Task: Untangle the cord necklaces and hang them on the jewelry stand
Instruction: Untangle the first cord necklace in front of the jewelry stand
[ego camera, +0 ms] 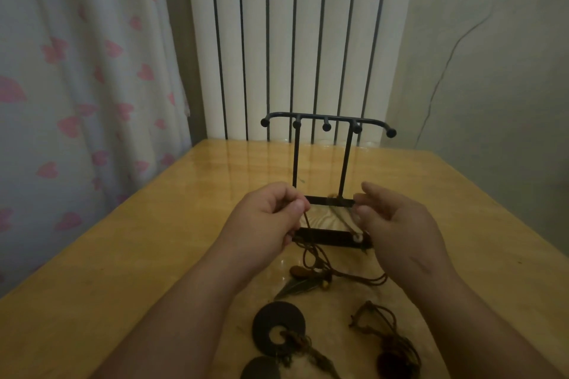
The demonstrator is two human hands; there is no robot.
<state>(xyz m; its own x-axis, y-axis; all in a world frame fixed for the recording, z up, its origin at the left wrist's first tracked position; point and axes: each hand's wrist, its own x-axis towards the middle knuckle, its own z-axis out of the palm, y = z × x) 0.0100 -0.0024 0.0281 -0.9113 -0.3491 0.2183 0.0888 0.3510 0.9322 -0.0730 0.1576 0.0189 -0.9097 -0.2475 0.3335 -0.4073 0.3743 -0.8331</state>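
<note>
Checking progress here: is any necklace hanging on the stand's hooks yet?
No: all five hooks of the jewelry stand are bare, and the left hand and right hand hold a cord low by its base.

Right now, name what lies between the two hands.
Head view: the jewelry stand's lower crossbar and strands of a cord necklace, between left hand and right hand.

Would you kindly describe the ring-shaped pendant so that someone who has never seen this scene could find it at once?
On the wooden table, look in front of the black jewelry stand, close to the person. The ring-shaped pendant lies there on the left of the loose pieces. It alone is a flat dark disc with a round hole in its middle.
</note>
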